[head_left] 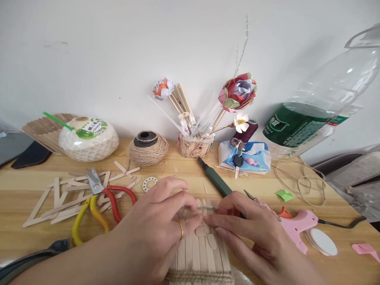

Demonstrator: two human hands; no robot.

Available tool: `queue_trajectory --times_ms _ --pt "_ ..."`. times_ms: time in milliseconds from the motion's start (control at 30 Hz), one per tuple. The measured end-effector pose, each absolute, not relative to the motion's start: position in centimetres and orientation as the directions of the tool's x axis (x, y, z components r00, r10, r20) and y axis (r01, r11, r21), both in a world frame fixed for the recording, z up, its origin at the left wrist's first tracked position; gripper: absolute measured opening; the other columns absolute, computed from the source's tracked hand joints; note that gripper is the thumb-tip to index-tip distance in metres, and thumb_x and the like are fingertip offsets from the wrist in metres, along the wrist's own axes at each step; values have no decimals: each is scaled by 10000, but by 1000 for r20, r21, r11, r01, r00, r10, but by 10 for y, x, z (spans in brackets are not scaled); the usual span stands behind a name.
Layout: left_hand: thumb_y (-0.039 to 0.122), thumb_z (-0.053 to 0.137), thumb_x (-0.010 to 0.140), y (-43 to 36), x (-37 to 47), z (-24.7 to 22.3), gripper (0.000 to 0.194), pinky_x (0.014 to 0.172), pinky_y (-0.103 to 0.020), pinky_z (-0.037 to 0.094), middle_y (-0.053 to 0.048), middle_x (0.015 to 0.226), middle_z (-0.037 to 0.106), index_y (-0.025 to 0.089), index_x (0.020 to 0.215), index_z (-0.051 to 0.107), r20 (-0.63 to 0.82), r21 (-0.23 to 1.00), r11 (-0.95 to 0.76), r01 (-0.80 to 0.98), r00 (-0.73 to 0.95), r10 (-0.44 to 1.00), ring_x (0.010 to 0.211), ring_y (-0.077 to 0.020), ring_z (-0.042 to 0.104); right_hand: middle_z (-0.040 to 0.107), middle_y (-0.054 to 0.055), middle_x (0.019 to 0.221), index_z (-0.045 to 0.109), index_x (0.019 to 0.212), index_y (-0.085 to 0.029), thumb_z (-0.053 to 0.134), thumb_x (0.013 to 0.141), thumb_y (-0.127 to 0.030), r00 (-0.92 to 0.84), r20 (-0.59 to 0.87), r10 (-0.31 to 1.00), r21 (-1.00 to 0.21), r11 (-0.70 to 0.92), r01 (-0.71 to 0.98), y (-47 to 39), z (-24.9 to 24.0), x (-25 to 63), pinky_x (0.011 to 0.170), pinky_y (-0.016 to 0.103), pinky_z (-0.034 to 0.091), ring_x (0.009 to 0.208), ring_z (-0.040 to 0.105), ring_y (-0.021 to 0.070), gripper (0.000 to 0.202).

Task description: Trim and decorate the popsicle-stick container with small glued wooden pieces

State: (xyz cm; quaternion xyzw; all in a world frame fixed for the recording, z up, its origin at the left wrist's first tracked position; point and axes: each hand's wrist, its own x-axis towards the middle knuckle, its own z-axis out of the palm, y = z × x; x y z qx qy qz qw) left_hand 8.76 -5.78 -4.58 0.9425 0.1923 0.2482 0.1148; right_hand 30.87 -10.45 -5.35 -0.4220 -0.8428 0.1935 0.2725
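A panel of upright wooden craft sticks point(194, 253) lies at the bottom centre, with a band of twine point(198, 276) across its lower part. Small rounded stick pieces point(211, 240) rest on its face. My left hand point(166, 221), with a ring on one finger, reaches over the panel's upper left. My right hand point(249, 229) comes in from the right. The fingertips of both hands nearly meet on the panel's upper part, closed around something small that I cannot make out between them.
Scissors point(99, 190) and loose sticks point(62, 198) lie left. Behind are a twine roll point(148, 148), a white coconut point(89, 142) and a decorated holder point(196, 144). A green-handled tool point(216, 180), pink glue gun point(299, 225) and large bottle point(308, 114) are right.
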Motion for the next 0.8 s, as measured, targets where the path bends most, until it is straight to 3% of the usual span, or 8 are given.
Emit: queue_trajectory --times_ms 533,700,800 --pt "40 441 804 -57 88 -45 286 884 -371 441 -84 972 637 123 973 656 440 309 -903 299 796 415 1010 -237 451 574 25 839 619 1161 -261 476 886 -138 -462 335 821 -593 565 574 -107 -50 310 584 217 490 732 583 112 333" --pt "1 430 824 -51 77 -40 381 904 -400 395 -65 996 594 166 1133 579 486 260 -896 360 753 444 1051 -245 406 596 11 822 638 1098 -277 481 888 -132 -295 410 863 -651 503 569 -107 -49 312 576 207 480 711 592 106 300" --pt "-1 427 821 -49 71 -32 383 907 -419 378 -44 977 590 219 1098 572 543 232 -870 435 684 486 1083 -256 397 603 3 771 672 996 -289 507 889 -176 -131 438 889 -707 431 560 -107 -51 315 559 226 466 688 589 124 227"
